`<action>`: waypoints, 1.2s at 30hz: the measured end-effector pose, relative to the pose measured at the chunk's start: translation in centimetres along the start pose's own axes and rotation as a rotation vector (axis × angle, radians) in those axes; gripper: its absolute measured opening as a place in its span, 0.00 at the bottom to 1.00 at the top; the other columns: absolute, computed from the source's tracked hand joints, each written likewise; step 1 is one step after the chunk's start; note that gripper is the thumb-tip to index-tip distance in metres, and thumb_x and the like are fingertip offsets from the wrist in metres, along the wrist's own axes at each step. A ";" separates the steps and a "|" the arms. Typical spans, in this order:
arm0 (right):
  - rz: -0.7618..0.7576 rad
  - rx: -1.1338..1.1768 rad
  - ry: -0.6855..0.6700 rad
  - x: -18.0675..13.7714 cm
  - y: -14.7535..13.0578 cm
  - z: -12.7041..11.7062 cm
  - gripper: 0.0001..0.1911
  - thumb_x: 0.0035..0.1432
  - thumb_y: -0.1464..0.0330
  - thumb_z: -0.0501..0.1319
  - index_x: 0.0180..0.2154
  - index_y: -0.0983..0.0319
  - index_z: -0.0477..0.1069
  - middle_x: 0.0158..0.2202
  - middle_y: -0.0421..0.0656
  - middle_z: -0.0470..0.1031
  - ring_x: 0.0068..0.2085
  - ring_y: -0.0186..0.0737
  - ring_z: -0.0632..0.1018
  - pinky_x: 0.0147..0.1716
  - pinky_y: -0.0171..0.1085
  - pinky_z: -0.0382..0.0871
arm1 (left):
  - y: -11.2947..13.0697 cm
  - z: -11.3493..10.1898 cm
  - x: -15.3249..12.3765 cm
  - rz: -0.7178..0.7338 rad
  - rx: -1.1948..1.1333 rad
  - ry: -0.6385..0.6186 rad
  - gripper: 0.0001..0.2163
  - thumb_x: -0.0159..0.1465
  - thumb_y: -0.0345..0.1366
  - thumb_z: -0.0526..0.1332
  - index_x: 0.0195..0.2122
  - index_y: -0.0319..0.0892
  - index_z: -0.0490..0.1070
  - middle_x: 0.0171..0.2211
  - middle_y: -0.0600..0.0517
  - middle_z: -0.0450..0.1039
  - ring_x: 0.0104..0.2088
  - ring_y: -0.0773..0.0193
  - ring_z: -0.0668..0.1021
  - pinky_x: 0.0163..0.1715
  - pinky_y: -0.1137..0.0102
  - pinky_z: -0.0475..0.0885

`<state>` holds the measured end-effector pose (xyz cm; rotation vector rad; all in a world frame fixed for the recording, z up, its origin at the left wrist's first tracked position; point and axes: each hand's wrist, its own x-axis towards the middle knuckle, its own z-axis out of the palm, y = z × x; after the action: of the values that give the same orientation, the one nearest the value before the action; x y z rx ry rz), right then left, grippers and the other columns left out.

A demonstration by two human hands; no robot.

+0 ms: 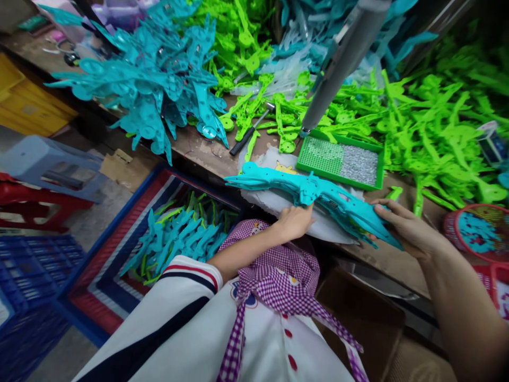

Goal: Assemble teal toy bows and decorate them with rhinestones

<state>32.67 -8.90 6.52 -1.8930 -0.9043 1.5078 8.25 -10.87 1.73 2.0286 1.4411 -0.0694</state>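
A long turquoise plastic part [274,179] with pointed ends and a knobbly middle lies across the near edge of the bench; it may be several pieces stacked together. My left hand [296,220] is closed on its underside near the middle, with the fingertips partly hidden. At the right end, my right hand [405,228] grips it between thumb and fingers. Just behind the part stands a green tray [380,178] of small silvery pieces that look like screws. A grey powered screwdriver [342,63] hangs tip-down above that tray.
Turquoise parts [159,79] are heaped at the back left, bright green pieces [445,127] across the back and right. A hammer [250,130] lies between. Below left, a blue-rimmed basket [95,265] holds turquoise and green parts. Round red baskets [451,228] stand at right.
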 end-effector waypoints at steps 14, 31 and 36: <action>-0.243 -0.529 -0.038 1.2 0.6 0.0 0.15 0.62 0.54 0.57 0.43 0.56 0.69 0.34 0.42 0.76 0.30 0.43 0.77 0.28 0.42 0.76 | 0.2 -0.4 -0.2 -0.038 0.077 -0.001 0.31 0.73 0.44 0.52 0.73 0.41 0.44 0.50 0.37 0.78 0.53 0.46 0.79 0.50 0.56 0.71; -0.471 -0.642 0.116 1.2 2.6 -1.8 0.29 0.53 0.49 0.65 0.51 0.60 0.73 0.40 0.49 0.81 0.38 0.50 0.80 0.34 0.46 0.75 | 0.2 -0.2 -0.2 -0.032 0.121 0.020 0.32 0.73 0.45 0.51 0.74 0.41 0.40 0.50 0.36 0.78 0.52 0.45 0.79 0.51 0.57 0.71; -0.550 -0.417 0.113 3.3 4.6 -1.2 0.25 0.53 0.51 0.66 0.47 0.60 0.72 0.39 0.47 0.79 0.37 0.46 0.79 0.32 0.43 0.74 | 0.3 -0.2 -0.2 -0.044 0.119 0.021 0.33 0.73 0.45 0.52 0.74 0.41 0.39 0.49 0.36 0.78 0.52 0.43 0.80 0.49 0.55 0.72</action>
<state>35.04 -9.17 1.31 -1.7606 -1.6192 0.9234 8.37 -10.97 2.06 2.0981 1.5273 -0.1558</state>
